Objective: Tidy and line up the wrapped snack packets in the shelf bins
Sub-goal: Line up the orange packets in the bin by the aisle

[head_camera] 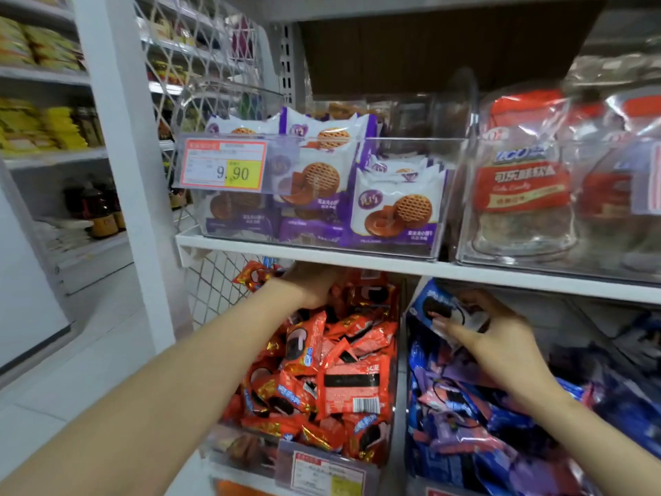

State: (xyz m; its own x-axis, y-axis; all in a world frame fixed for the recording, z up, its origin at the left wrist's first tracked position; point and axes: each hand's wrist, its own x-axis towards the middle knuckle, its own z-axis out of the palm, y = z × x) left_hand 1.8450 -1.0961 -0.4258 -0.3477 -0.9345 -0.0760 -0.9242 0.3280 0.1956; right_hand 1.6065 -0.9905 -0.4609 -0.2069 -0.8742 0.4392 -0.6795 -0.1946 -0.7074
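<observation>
Evidently mid-sort: the left hand (310, 286) is buried among the orange packets (339, 374) at the far end of the left bin, under the shelf (357, 258). I cannot tell how its fingers lie. The right hand (495, 340) pinches a blue packet (437, 305) above the jumbled blue heap (465, 427). Next, I judge, that packet needs setting down squarely.
</observation>
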